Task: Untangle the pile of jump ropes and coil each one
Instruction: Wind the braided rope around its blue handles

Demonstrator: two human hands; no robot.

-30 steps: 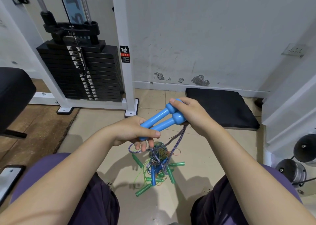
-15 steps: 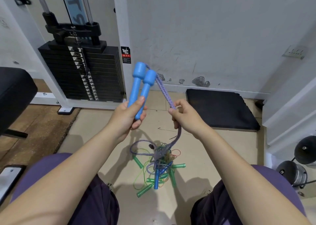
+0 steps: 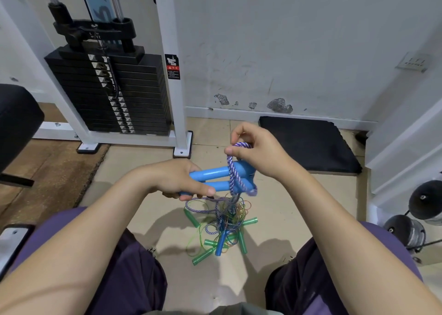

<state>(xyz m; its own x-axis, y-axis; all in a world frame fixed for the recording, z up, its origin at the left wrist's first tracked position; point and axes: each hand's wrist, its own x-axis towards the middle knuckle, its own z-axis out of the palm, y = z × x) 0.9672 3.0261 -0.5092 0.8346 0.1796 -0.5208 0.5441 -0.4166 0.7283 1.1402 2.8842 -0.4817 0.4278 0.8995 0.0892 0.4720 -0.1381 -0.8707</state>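
Left hand (image 3: 177,179) covers the blue handles' (image 3: 216,178) ends; pile (image 3: 222,228) ropes indistinguishable

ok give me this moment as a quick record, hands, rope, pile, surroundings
left hand: grips both blue handles, held side by side, roughly level
right hand: pinches a loop of the purple rope above the handles
purple rope: wrapped across the handles near their right ends, its tail trailing down into the pile
pile: on the floor between the knees, green handles, one blue handle and thin cords, tangled
weight stack: back left
black mat: by the wall, right
stage: coiling begun, pile not sorted
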